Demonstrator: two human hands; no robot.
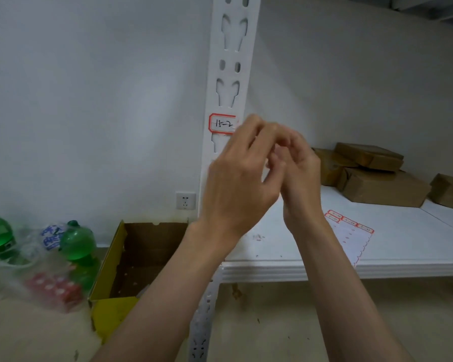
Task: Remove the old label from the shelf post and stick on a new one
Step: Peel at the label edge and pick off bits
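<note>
A plain storeroom — white slotted steel shelf post [229, 74] carrying a handwritten, red-bordered label [222, 123], taped brown cardboard parcels [382, 176] stacked on the white shelf [403, 244] beside a sheet of labels [351, 236]. On the bare floor — an open yellow carton [131, 270] and green bottles [76, 244] in plastic wrap.

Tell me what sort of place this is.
Probably a storeroom or small stockroom: a white slotted shelf post bears a handwritten location label, taped cardboard parcels sit on the shelf, and a sheet of spare labels lies there.
</note>
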